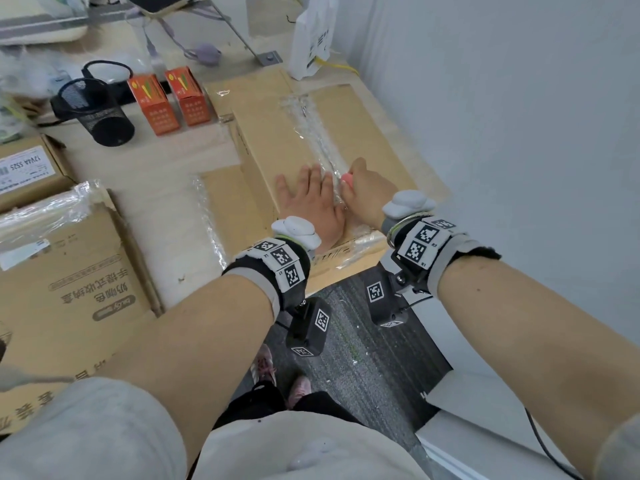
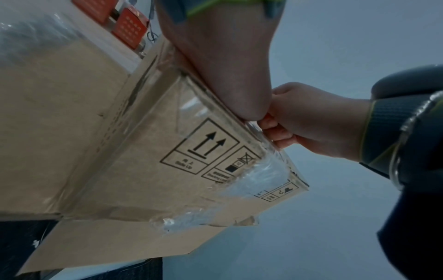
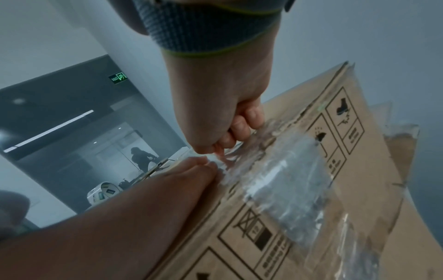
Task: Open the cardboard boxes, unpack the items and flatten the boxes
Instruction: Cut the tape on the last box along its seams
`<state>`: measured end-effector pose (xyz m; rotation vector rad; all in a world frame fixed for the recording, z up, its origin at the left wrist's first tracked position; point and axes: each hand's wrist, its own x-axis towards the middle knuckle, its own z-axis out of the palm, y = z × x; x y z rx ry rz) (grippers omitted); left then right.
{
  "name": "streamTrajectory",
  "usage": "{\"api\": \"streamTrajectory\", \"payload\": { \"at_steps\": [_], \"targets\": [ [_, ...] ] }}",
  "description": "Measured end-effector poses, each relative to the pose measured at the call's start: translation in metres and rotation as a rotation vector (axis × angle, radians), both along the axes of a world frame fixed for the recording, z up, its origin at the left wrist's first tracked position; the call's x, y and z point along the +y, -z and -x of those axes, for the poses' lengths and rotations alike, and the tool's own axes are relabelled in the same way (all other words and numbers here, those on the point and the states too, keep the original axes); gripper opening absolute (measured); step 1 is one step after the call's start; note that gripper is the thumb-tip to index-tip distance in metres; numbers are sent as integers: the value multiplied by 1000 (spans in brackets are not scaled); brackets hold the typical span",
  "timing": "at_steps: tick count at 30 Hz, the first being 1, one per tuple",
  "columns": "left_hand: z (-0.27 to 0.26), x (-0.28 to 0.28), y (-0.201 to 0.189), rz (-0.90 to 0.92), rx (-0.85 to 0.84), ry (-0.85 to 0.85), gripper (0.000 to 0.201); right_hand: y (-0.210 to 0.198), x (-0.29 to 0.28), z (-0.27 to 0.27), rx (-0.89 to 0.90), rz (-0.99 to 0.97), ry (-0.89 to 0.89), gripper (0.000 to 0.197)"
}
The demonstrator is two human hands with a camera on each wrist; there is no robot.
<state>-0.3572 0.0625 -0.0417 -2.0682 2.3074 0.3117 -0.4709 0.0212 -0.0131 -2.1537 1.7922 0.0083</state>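
Cardboard box (image 1: 294, 133) sealed, lies on surface (image 1: 149, 174) at right end near wall, clear tape (image 1: 320, 140) along top seam. Left hand (image 1: 311, 202) flat on lid, fingers spread straight, steadying. Right hand (image 1: 363, 188) fingers curled round pink-handled cutter (image 1: 347, 177) at seam; blade hidden.

Advice: keep cut shallow to spare contents, follow seam line, keep left fingers off blade path, then slit end tapes.

Count: one box in hand, two more boxes at left, two orange cartons (image 1: 169, 98), one black mesh cup (image 1: 95, 110).
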Motion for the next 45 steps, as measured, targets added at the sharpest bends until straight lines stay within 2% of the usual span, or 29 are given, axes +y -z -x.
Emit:
{"api": "streamTrajectory", "payload": {
  "at_steps": [8,10,13,15,20,31,36,40,45],
  "targets": [
    [0,11,-7,-7,31,56,66,1,5,4,-59,26,4,27],
    [0,15,-13,-64,29,71,78,1,6,3,-63,36,16,26],
    [10,17,-16,-122,-113,37,108,1,6,1,-75,38,31,26],
    [16,18,-16,-131,-179,23,110,0,6,2,-68,16,38,26],
    [15,20,-14,-119,-200,14,115,-1,14,5,-34,26,21,27],
    [13,20,-11,-103,-203,55,113,-3,21,11,38,22,-15,28],
    [21,21,-9,-62,-200,-14,107,3,31,15,88,136,-19,27],
    [22,30,-5,-52,-111,66,101,-3,30,14,10,95,-11,26],
    [23,30,2,-42,-131,101,90,-5,32,18,55,38,-6,25]
  ]
}}
